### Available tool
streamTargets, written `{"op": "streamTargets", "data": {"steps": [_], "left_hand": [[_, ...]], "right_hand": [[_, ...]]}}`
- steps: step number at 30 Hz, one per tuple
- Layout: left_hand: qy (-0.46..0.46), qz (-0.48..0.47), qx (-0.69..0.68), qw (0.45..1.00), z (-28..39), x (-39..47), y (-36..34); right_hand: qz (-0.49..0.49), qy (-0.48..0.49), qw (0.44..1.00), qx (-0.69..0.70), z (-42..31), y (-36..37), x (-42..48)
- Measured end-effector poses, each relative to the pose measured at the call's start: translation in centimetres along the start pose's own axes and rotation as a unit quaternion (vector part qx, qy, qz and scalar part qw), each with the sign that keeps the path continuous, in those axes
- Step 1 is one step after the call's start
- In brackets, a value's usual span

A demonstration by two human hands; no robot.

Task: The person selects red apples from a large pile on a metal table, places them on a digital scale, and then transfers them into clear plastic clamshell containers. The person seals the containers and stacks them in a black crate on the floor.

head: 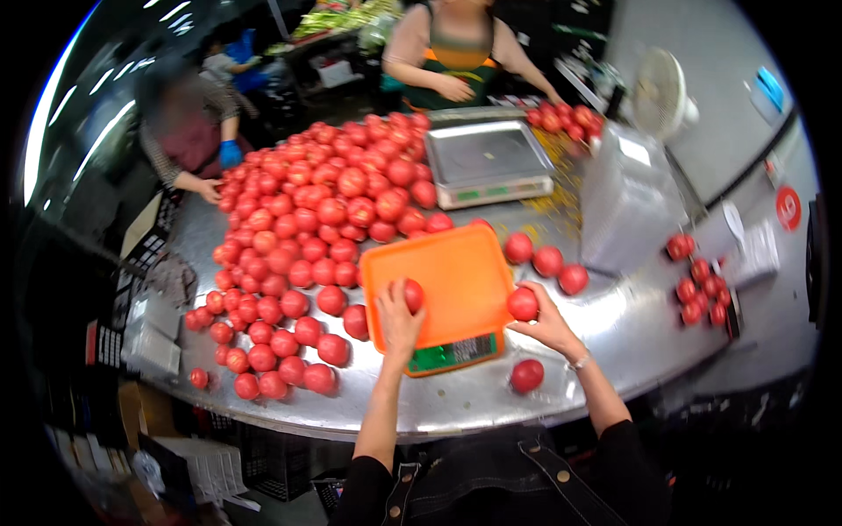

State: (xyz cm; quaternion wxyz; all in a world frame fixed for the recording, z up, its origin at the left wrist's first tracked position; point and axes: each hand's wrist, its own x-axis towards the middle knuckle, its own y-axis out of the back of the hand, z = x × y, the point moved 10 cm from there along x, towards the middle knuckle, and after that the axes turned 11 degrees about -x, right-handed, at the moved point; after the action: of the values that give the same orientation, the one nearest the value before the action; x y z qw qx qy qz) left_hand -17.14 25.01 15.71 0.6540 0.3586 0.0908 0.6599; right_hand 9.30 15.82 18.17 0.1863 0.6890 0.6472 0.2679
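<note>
An orange digital scale [454, 263] with a flat tray and a lit green display stands on the metal table before me. Over the tray's left part, my left hand [399, 315] has its fingers around a tomato [414, 296]. At the tray's right edge my right hand [544, 321] grips another tomato [523, 304]. A large heap of tomatoes [329, 210] spreads behind and to the left of the scale. One loose tomato [527, 376] lies near the table's front edge, and a few tomatoes [547, 261] sit in a row behind my right hand.
A second scale [487, 158] stands at the back, with stacked clear plastic containers [625, 197] and a fan [658, 94] to its right. More clear containers [152, 332] lie at left. Co-workers stand behind the table and at left, one hand [210, 191] touching the heap.
</note>
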Motion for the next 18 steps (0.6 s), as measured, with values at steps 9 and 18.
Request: {"op": "streamTargets", "data": {"steps": [9, 18], "left_hand": [[0.040, -0.333, -0.362, 0.870, 12.9, -6.5, -11.8], [-0.125, -0.499, -0.148, 0.845, 18.3, -15.7, -21.1]], "right_hand": [[-0.065, -0.050, 0.944, -0.319, 4.1, -0.3, -18.6], [-0.016, 0.004, 0.939, -0.344, 3.9, -2.5, -20.1]]}}
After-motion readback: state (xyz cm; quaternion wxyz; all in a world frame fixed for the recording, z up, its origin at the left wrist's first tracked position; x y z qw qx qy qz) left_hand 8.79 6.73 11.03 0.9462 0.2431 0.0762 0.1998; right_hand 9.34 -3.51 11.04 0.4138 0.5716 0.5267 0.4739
